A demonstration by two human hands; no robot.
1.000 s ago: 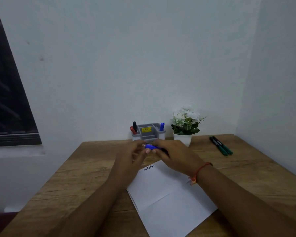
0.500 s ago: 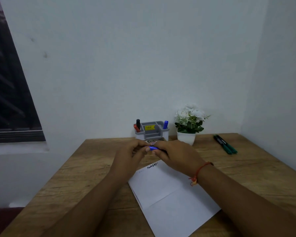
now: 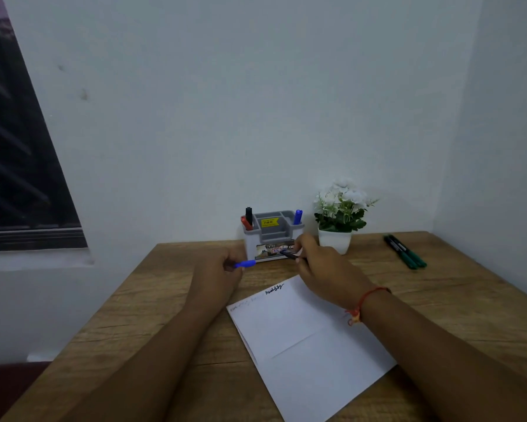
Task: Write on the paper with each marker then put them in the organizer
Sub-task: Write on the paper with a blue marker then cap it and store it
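just in front of the organizer (image 3: 271,236), my two hands are apart with an uncapped marker between them. my left hand (image 3: 222,271) is curled, thumb and fingertips pinching the blue cap (image 3: 246,264), which pokes out toward the organizer's front wall. my right hand (image 3: 326,269) is clenched round the marker (image 3: 289,255), a dark barrel whose bare tip points at the organizer's front label (image 3: 274,250); whether the tip touches it i cannot tell.

nearer to me than the organizer, the paper (image 3: 302,336) lies flat on the table (image 3: 164,300), with a short dark scribble (image 3: 274,289) at its far edge and fainter marks beside that, none of it readable. the front label is a printed picture strip with blurred lettering. a yellow sticker (image 3: 269,222) sits inside the organizer, its digits too small to read for certain.

the organizer's left compartment holds a black marker (image 3: 249,214) and a red marker (image 3: 245,223); its right one holds a blue marker (image 3: 298,217). just right of the organizer stands a white potted plant (image 3: 333,240); well right of it lie two green markers (image 3: 405,251). a red thread (image 3: 370,295) circles my right wrist.
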